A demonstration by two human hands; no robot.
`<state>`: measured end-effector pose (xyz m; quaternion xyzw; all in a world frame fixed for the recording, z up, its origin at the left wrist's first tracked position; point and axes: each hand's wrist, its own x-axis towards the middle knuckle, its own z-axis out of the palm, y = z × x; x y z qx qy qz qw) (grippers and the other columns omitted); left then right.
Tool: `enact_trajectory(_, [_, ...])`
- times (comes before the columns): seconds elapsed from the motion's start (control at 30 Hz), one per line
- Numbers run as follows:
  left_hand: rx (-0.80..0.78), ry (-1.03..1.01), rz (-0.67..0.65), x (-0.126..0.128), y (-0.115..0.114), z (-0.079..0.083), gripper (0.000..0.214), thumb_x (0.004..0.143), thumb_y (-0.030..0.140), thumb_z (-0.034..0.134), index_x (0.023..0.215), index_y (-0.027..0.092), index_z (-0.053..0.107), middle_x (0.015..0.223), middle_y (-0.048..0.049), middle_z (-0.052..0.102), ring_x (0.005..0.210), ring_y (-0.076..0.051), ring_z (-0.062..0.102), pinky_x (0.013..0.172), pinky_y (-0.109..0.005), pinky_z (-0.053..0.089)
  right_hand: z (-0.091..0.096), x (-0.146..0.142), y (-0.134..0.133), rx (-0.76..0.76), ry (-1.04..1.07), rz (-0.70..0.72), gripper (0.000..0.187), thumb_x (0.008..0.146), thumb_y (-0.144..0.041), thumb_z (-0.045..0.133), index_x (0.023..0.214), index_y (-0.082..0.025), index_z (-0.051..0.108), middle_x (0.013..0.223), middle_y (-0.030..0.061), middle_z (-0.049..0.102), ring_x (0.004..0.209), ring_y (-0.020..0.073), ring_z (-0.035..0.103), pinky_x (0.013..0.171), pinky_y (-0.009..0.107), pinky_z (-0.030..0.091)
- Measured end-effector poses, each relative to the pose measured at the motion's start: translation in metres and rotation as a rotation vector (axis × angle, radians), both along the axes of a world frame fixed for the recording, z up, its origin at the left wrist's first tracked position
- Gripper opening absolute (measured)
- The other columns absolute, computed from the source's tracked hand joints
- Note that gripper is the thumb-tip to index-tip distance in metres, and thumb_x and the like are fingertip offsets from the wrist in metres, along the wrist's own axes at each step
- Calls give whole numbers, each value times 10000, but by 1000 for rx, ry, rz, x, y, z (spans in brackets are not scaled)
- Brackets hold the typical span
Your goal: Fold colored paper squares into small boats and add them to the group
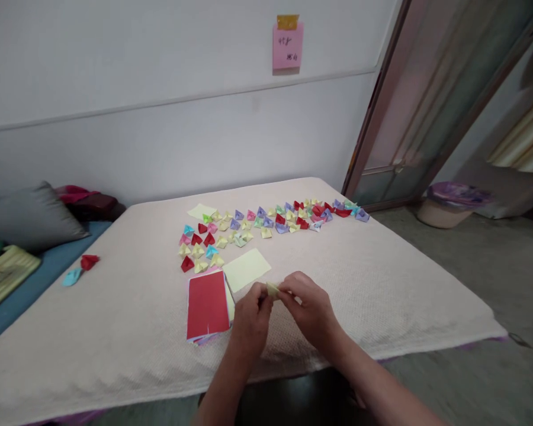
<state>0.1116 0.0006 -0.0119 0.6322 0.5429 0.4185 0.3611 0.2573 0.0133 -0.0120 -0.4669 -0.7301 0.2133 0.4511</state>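
My left hand [251,316] and my right hand [308,307] meet above the near edge of the table, both pinching a small folded yellow paper piece [272,289] between the fingertips. Just left of my hands lies a stack of coloured paper sheets [207,306] with a red sheet on top. A single pale yellow sheet [246,269] lies flat just beyond my hands. Further back, several small folded paper shapes [266,223] in red, yellow, purple, blue and pink spread in a band across the table.
The table wears a cream textured cloth [115,331]. Two folded pieces, red [89,261] and light blue [72,276], lie at its left edge. A grey pillow [31,218] rests on a blue seat at left. A pink note [287,46] hangs on the wall. A basin [453,204] stands on the floor at right.
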Motion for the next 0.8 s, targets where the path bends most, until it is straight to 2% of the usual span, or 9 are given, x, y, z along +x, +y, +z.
enact_trajectory(0.1, [-81,-151,-85,-5,3,2,226,824,355,515,690,178,560,597,28,508,562,-115,445,542,-235,316,3,4,6,-244,269,52,121,737,-176,602,619,-204,601,663,-2,530,633,143,464,577,263,352])
enact_trajectory(0.17, [-158,-290,-88,-9,5,1,274,828,375,508,667,163,573,599,16,519,552,-107,446,541,-232,339,4,7,9,-435,433,113,87,696,-184,623,610,-191,610,632,-19,528,604,130,454,563,253,341])
enact_trajectory(0.3, [-317,-631,-40,-10,6,-2,221,785,347,579,864,153,649,725,-17,570,643,-110,489,564,-217,374,3,8,10,-683,655,251,39,673,-180,632,639,-161,637,616,-20,565,588,115,460,581,250,334])
enact_trajectory(0.37, [-375,-765,-101,-6,5,-3,248,762,330,616,933,156,659,814,-39,593,706,-117,511,595,-217,390,2,6,9,-739,722,296,43,667,-180,645,636,-151,642,620,-12,581,587,111,465,587,251,331])
enact_trajectory(0.5, [-421,-908,-163,-3,4,-1,217,755,347,632,820,144,673,810,-46,602,743,-124,530,656,-232,414,0,5,8,-837,821,327,78,656,-209,683,636,-143,646,607,-2,589,577,112,481,592,256,342])
enact_trajectory(0.6, [-481,-978,-182,-6,4,-2,273,780,392,592,807,133,674,806,-63,612,729,-130,539,632,-234,421,0,5,8,-898,887,341,93,646,-212,703,635,-139,647,602,1,590,568,110,488,589,253,350])
enact_trajectory(0.73, [-499,-1018,-196,-8,5,-3,165,710,242,694,836,140,667,758,-28,604,660,-90,531,589,-195,393,-3,5,10,-917,931,363,106,651,-215,712,632,-133,649,604,9,595,571,109,498,591,249,361])
enact_trajectory(0.8, [-483,-1001,-192,-6,4,-3,200,676,195,720,861,147,664,783,-20,610,654,-82,530,580,-189,379,-5,4,10,-917,911,366,115,649,-222,717,624,-136,645,597,10,595,573,117,505,588,256,367])
